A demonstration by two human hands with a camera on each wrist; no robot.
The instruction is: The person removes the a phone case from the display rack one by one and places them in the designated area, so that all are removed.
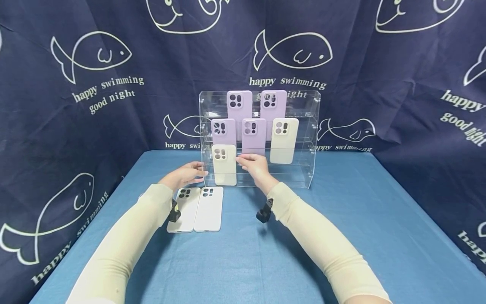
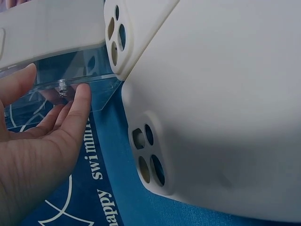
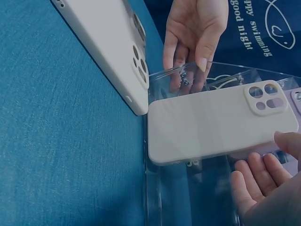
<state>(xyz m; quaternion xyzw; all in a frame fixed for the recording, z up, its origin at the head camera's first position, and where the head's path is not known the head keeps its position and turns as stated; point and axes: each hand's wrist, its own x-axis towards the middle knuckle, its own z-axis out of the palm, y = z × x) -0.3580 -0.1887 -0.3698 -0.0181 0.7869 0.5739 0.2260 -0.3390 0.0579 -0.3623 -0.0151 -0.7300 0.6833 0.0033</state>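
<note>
Two hands: left hand grips the clear stand's edge, relaxed right hand borders a cream case, blue cloth rightward.

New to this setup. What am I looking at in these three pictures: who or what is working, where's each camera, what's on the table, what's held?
No robot here: a person works with a bare left hand and right hand. The wide picture comes from a head-worn camera looking forward and down; the two close-ups come from a camera on each wrist.

On the blue cloth-covered table stands a clear, tiered plastic rack holding four lilac phone cases and two cream phone cases. Two off-white phone cases lie flat in front.

The left hand touches the rack's left side. The right hand's thumb is at the lowest cream case's edge; no firm grip shows.
</note>
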